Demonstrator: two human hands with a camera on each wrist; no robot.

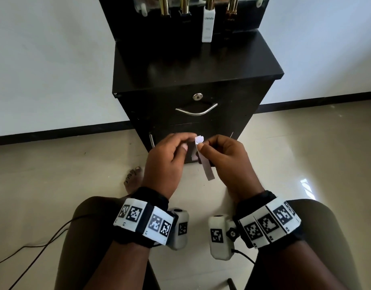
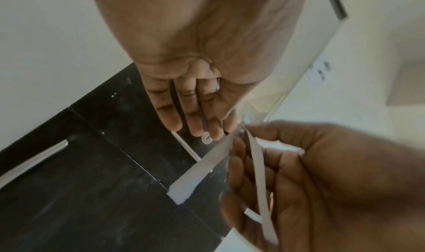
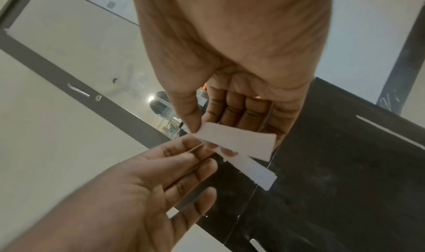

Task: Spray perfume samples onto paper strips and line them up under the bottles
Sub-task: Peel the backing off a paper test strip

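Note:
Low in front of the black cabinet (image 1: 193, 65), both my hands meet over a small bunch of white paper strips (image 1: 208, 171). My right hand (image 1: 202, 146) pinches the bunch between thumb and fingers; in the right wrist view two strips (image 3: 239, 141) fan out below its thumb. My left hand (image 1: 190, 141) pinches the top end of one strip (image 2: 200, 170) with thumb and forefinger, its other fingers nearly straight. Several perfume bottles stand at the back of the cabinet top: a white one (image 1: 207, 28) among dark, gold-capped ones (image 1: 164, 7). No strip lies on the cabinet top.
The cabinet has a locked drawer with a curved metal handle (image 1: 196, 110) just above my hands. My knees and a bare foot (image 1: 134, 176) are on the pale tiled floor. A black cable (image 1: 33, 245) runs across the floor at the left.

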